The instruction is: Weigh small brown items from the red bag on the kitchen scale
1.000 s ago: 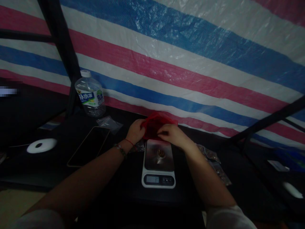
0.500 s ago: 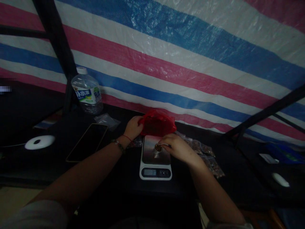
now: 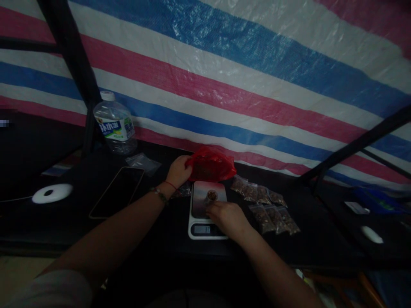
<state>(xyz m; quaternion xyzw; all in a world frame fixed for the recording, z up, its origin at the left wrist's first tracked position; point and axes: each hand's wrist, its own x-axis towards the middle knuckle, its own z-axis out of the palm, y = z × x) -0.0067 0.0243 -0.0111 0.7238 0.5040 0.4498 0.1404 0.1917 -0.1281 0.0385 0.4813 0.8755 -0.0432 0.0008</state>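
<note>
Two hands at work: left hand [image 3: 180,170] and right hand [image 3: 226,215]
One red plastic bag [image 3: 210,167]
One kitchen scale [image 3: 205,210], with one small pile of brownish pieces [image 3: 211,195] on its plate
Several small filled clear packets [image 3: 265,205] in two rows on the desk [image 3: 321,244], exact count hard to tell
One empty clear packet [image 3: 143,161]
One water bottle [image 3: 114,124]
One phone [image 3: 117,191]
One round white disc [image 3: 52,193]
One white mouse-like object [image 3: 371,234] at far right
</note>
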